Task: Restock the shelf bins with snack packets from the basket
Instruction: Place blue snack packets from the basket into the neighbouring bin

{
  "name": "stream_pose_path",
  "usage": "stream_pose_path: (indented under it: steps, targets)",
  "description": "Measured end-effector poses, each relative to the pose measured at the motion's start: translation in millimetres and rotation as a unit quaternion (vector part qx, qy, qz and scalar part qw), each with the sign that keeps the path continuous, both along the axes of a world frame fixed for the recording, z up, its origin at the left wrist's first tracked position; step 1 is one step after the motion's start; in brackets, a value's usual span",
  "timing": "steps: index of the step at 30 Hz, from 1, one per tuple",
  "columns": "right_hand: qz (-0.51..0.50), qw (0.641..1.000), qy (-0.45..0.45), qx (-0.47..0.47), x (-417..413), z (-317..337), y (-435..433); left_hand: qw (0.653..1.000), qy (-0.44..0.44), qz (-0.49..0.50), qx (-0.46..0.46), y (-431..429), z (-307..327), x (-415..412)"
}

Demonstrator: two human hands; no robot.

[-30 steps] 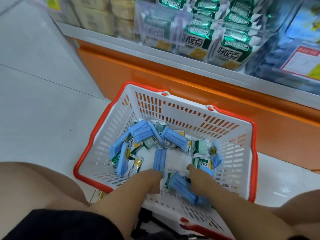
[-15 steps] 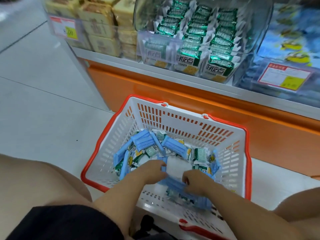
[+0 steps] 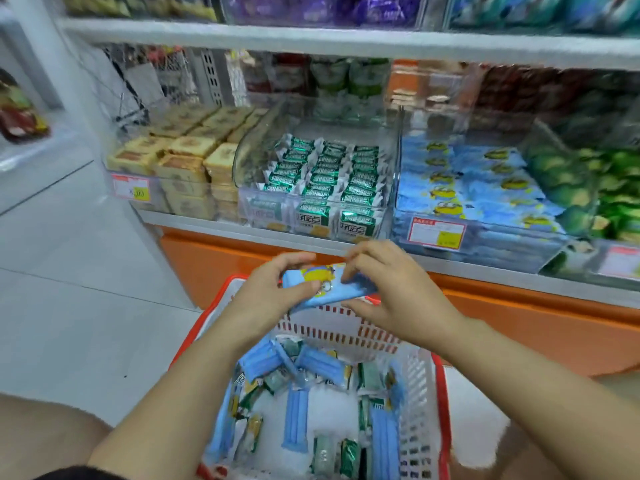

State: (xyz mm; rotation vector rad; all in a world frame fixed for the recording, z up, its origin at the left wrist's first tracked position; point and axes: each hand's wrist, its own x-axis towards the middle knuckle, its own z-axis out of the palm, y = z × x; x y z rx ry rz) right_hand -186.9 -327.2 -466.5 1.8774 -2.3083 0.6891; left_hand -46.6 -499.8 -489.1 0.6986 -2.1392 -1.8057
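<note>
Shelf: bottom shelf [image 3: 194,221] spans the far side, with clear bins in a row on it and an orange base [image 3: 214,258] under it.
Bins: blue-packet bin [image 3: 502,249] sits right of centre, well stocked with blue cartoon packs. Green-packet bin [image 3: 266,211] is just left of it, also near full.
Basket: basket [image 3: 192,337] is on the floor under the hands, red rim, white mesh. Loose packets [image 3: 296,417], blue and green mixed, cover its bottom.
Left hand: left hand [image 3: 273,289] is clamped on the packet's left end, fingers over the far edge, thumb on the near face.
Right hand: right hand [image 3: 391,296] pinches the right end, fingertips on top, thumb below.
Packet: blue packet [image 3: 325,287] is held in the air above the basket's far rim, just short of the shelf edge. Can't tell if it's one or a stack.
Key relation: long axis runs left-right, left end slightly lower. The matching bin lies up and to the right, so the right hand is nearer. Next move is probably up-right over the bin's front wall.
Change: half a second ago both hands were down in the basket on blue packets. Now they're lifted clear with one, and the view has tilted up onto the bins.
</note>
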Motion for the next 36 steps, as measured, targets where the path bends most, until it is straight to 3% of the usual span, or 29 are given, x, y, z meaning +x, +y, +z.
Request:
stream_pose_path:
  steps: [5, 8, 10, 11, 13, 14, 18, 20, 24, 26, 29, 36]
  targets:
    - [-0.011, 0.999, -0.018, 0.044, -21.2, 55.2, 22.7, 0.995, 0.037, -0.049, -0.081, 16.4, 45.4, -17.4]
    - [-0.038, 0.999, -0.033, 0.022, -31.2, 67.7, 33.6, 0.990, 0.062, -0.056, -0.111, 32.5, 67.5, -43.8]
    - [-0.093, 0.991, -0.094, -0.033, -36.3, 70.4, 38.9, 0.990, 0.109, -0.033, -0.084, 45.4, 79.1, -63.8]
    - [-0.125, 0.980, -0.134, -0.071, -40.7, 71.4, 40.6, 0.989, 0.142, -0.013, -0.024, 52.0, 84.2, -74.3]
    - [-0.185, 0.947, -0.224, -0.136, -51.9, 75.8, 43.0, 0.978, 0.190, 0.002, 0.088, 67.4, 94.9, -92.5]
    - [-0.207, 0.925, -0.274, -0.164, -58.3, 78.7, 45.2, 0.976, 0.196, -0.007, 0.093, 76.7, 98.4, -100.0]
    - [-0.272, 0.817, -0.439, -0.257, -79.6, 83.0, 56.2, 0.977, 0.158, -0.093, -0.112, 114.8, 96.5, -120.1]
    - [-0.281, 0.791, -0.465, -0.280, -83.1, 81.3, 59.0, 0.965, 0.169, -0.080, -0.184, 124.8, 93.5, -130.9]
    - [-0.277, 0.815, -0.447, -0.243, -99.1, 93.6, 80.9, 0.967, 0.136, -0.055, -0.210, 120.0, 95.8, -161.4]
    - [-0.324, 0.843, -0.360, -0.233, -116.6, 102.7, 104.1, 0.970, 0.111, -0.071, -0.204, 114.6, 98.4, -180.5]
    - [-0.401, 0.840, -0.263, -0.253, -140.4, 111.5, 139.6, 0.958, 0.032, -0.129, -0.256, 112.8, 107.2, -208.3]
    - [-0.393, 0.853, -0.276, -0.206, -146.8, 106.7, 152.9, 0.905, -0.082, -0.248, -0.337, 120.3, 119.7, -255.9]
